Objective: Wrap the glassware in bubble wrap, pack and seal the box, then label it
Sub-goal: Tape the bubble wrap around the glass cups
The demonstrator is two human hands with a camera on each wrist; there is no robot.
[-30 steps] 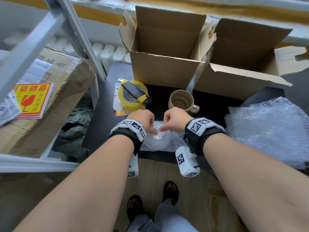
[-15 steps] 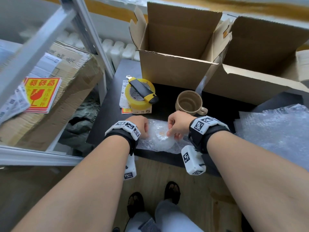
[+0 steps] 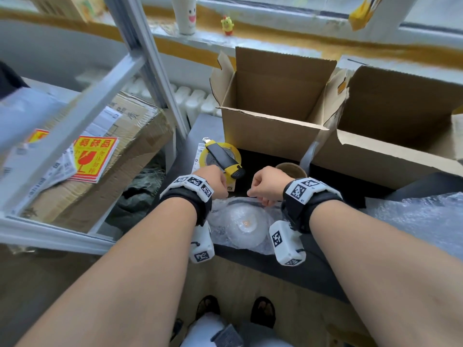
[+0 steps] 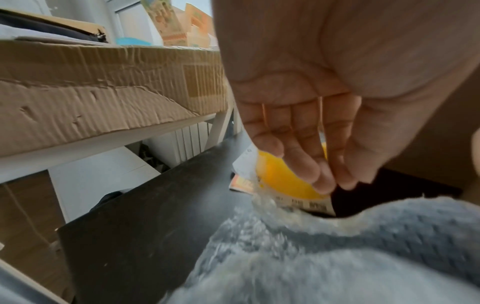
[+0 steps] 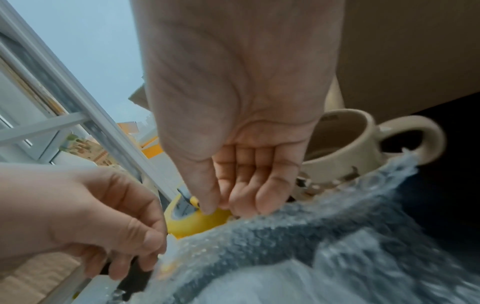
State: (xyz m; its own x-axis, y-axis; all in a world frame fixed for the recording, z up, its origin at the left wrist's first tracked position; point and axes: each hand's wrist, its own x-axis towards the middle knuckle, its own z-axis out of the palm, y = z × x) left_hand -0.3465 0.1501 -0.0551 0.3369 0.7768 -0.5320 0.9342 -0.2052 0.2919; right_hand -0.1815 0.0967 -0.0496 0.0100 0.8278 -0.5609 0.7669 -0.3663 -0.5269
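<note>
At the near edge of the black table (image 3: pixel 313 266), a glass piece (image 3: pixel 246 227) sits inside a sheet of bubble wrap (image 3: pixel 225 209), between the two wrists. The left hand (image 3: pixel 213 182) pinches the far edge of the wrap with curled fingers (image 4: pixel 306 164), and the right hand (image 3: pixel 268 184) pinches the same edge further right, thumb against fingertips (image 5: pixel 267 197). Just beyond the left hand lies a yellow tape roll (image 3: pixel 231 152) with a yellow-and-black utility knife (image 3: pixel 223 160) across it. A beige mug (image 3: pixel 292 169) stands behind the right hand. Farther back, an open cardboard box (image 3: pixel 270 131) sits upright, another box (image 3: pixel 390 146) beside it.
</note>
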